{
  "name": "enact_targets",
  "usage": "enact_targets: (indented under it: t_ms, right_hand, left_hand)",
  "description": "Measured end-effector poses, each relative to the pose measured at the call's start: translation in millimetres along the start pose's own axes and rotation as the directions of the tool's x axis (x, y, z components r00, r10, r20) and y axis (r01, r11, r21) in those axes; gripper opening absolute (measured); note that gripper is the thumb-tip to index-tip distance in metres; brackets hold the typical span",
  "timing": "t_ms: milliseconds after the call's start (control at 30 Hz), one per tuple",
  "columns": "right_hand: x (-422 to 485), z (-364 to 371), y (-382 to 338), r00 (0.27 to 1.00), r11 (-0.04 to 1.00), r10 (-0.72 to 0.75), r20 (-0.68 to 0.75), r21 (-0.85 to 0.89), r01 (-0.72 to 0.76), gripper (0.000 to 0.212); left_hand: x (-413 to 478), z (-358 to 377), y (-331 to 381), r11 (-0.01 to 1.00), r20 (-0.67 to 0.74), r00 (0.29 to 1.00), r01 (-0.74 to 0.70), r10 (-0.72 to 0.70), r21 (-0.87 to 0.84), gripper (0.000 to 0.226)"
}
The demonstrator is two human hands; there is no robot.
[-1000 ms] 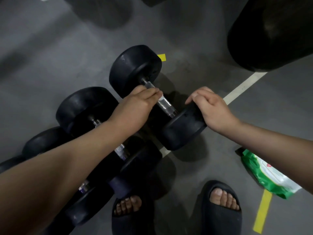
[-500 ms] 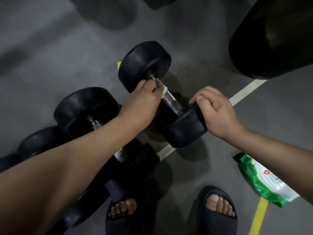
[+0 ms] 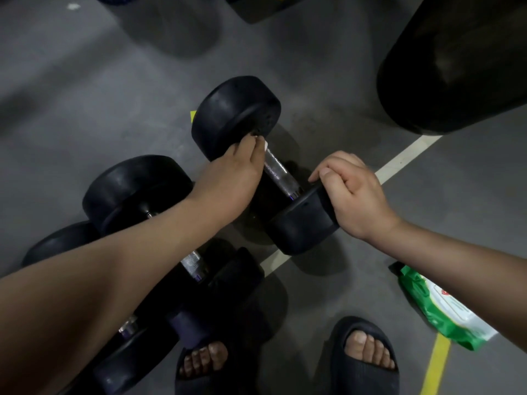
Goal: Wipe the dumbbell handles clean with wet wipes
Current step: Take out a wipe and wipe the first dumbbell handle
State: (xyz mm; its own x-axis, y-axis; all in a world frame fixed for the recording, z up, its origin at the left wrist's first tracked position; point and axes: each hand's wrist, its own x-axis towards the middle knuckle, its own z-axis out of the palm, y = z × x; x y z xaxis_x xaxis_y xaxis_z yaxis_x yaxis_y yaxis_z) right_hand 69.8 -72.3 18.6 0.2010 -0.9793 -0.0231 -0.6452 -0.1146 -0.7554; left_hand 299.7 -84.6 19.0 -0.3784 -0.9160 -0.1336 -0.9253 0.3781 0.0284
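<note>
Now, at the bar: a person's left hand (image 3: pixel 231 181) pinches a small white wet wipe (image 3: pixel 265 144) against the far end of the knurled steel handle (image 3: pixel 281 173) of a black rubber-headed dumbbell (image 3: pixel 233 115), right where the bar meets the far weight.
Right hand: the right hand (image 3: pixel 353 195) has its fingers curled over the rim of the near head (image 3: pixel 299 223), gripping it, apparently to steady the weight.
Where it lies: on the grey concrete floor (image 3: pixel 85 95), across a white painted line (image 3: pixel 405 155), just beside a row of matching black dumbbells (image 3: pixel 134 189) running under the left forearm.
Supplies: a green-and-white pack of wipes (image 3: pixel 439 312) lies on the floor, apart from the dumbbell, below the right forearm.
Risk, rolling: the heads are round; if the right hand slackens as the wipe drags along the bar, the weight could roll toward the bare toes in the open black slide sandals (image 3: pixel 368 363) nearby.
Risk, wipe: only a scrap shows past the fingers; the knurling could snag or shred it, or it could slip free.
Risk, coverage: most of the bar between the hands is uncovered and its underside is out of sight, so that part could be missed unless the dumbbell is turned.
</note>
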Motion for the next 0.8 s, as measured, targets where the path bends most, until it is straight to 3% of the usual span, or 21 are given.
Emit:
enact_targets:
  t_ms: [300, 433, 567, 633, 667, 733, 800]
  right_hand:
    - [0, 0, -1, 1.0, 1.0, 0.019, 0.014, 0.001, -0.019, 0.03]
    - [-1, 1, -1, 1.0, 1.0, 0.011, 0.002, 0.0, -0.011, 0.03]
    - [0, 1, 0, 1.0, 1.0, 0.004, -0.009, 0.009, -0.004, 0.032]
    - [0, 1, 0, 1.0, 1.0, -0.003, -0.017, 0.011, 0.003, 0.032]
    - [1, 1, 0, 1.0, 1.0, -0.008, -0.018, 0.013, 0.008, 0.032]
    - [1, 1, 1, 1.0, 1.0, -0.009, -0.012, 0.021, 0.009, 0.033]
    - [1, 1, 1, 1.0, 1.0, -0.008, -0.008, 0.022, 0.008, 0.033]
  left_hand:
    - [4, 5, 4, 0.998, -0.054, 0.998, 0.019, -0.016, 0.053, 0.064]
    - [3, 8, 1, 0.993, -0.083, 0.996, 0.03, -0.04, -0.117, 0.059]
    - [-17, 25, 21, 0.934, -0.185, 0.96, -0.251, 0.208, -0.252, 0.027]
    - [-20, 30, 22, 0.907, -0.208, 0.912, -0.39, 0.354, -0.162, 0.032]
    - [-17, 30, 18, 0.907, -0.238, 0.906, -0.391, 0.351, -0.153, 0.036]
    - [-7, 32, 1, 0.947, -0.249, 0.937, -0.285, 0.243, -0.15, 0.022]
    - [0, 28, -8, 0.953, -0.229, 0.968, -0.165, 0.107, -0.252, 0.018]
